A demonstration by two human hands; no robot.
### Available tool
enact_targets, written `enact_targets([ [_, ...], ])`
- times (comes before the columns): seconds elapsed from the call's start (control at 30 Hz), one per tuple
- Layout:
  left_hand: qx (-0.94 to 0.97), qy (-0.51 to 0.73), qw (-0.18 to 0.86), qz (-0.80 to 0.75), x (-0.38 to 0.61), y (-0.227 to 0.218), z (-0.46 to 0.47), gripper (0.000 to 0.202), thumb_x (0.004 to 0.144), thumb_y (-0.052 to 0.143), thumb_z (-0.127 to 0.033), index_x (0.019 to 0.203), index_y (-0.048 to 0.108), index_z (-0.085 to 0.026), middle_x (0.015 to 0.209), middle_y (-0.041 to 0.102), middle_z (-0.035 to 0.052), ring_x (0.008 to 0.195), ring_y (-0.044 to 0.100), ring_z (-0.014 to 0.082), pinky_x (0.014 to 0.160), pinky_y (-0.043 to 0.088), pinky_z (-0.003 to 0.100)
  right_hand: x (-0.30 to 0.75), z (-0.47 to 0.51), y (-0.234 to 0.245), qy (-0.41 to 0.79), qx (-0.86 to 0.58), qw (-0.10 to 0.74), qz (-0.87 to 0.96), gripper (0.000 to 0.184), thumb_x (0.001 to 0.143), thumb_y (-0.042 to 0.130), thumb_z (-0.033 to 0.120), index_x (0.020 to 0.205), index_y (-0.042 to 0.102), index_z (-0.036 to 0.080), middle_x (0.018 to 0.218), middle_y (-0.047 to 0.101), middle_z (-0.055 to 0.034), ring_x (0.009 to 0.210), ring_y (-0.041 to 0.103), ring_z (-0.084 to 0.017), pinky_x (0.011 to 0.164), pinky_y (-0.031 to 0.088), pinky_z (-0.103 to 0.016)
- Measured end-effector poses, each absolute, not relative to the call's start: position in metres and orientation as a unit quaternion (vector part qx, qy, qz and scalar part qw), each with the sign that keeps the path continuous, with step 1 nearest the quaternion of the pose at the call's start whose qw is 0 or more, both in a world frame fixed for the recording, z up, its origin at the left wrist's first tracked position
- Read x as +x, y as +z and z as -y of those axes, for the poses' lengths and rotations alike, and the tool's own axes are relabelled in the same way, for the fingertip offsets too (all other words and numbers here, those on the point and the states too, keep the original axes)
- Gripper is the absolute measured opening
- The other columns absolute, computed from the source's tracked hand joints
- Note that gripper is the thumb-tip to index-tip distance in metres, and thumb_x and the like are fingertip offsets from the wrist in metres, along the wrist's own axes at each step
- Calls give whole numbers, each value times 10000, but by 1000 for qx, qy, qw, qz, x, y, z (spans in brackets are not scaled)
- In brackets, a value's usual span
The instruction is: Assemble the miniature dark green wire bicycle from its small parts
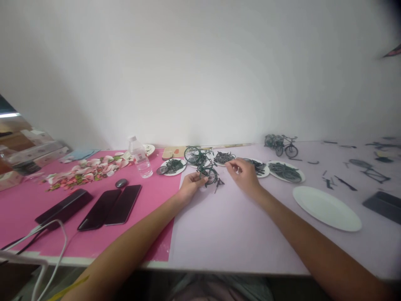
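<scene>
My left hand pinches a small dark green model bicycle by its lower wheel, holding it tilted over the pale sheet. The bicycle's other wheel points up and to the left, in front of the plates. To the right, my right hand is closed, thumb and fingertips together, apart from the bicycle; anything between them is too small to make out. Behind the hands stand white plates of dark bicycle parts: a left plate, a middle plate partly hidden, and a right plate.
Finished-looking model bicycles stand by the wall at right. Loose dark parts and an oval white plate lie on the right. On the pink sheet are a water bottle, flower pieces, two phones and a mouse.
</scene>
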State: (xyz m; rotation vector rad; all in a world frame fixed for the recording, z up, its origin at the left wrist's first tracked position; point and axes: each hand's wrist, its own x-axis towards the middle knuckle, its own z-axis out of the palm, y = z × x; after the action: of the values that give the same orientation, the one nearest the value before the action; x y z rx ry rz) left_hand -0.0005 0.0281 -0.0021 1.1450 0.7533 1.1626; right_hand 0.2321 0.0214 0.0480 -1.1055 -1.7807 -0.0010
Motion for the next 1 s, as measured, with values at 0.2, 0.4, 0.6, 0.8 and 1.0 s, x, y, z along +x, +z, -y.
enact_targets([
  [0.2,510,504,601,-352,0,3,-24,416,678,926,-491,805,738,-143,771,713,62,676,604,161,649,397,274,275,-42,61,36,-550,346,759,227,952,617,376,880,758,214,862,746,-51,734,635,-201,669,445,-294],
  [0.4,517,516,591,-344,0,-4,-27,371,731,894,-477,826,751,-147,819,715,59,701,581,146,666,397,265,293,-48,54,81,-587,196,781,104,884,703,232,852,802,237,929,776,-43,822,688,-213,677,434,-280],
  [0.6,504,541,562,-370,-13,-6,-44,371,715,899,-483,810,742,-160,802,687,43,712,566,140,682,408,260,291,-43,46,119,-591,176,778,70,857,722,243,845,790,232,917,764,-45,766,672,-199,620,415,-267],
  [0.8,464,606,511,-396,-33,9,-58,420,670,916,-485,880,755,-160,885,712,62,744,570,144,710,419,270,292,-49,34,127,-589,135,787,21,823,755,222,833,763,205,820,739,-45,697,656,-186,586,393,-260],
  [1.0,440,625,495,-413,-41,13,-63,458,640,924,-503,874,759,-146,893,717,78,748,567,144,685,406,264,277,-44,30,68,-593,150,788,97,918,685,271,865,734,206,923,736,-65,794,655,-206,640,393,-278],
])
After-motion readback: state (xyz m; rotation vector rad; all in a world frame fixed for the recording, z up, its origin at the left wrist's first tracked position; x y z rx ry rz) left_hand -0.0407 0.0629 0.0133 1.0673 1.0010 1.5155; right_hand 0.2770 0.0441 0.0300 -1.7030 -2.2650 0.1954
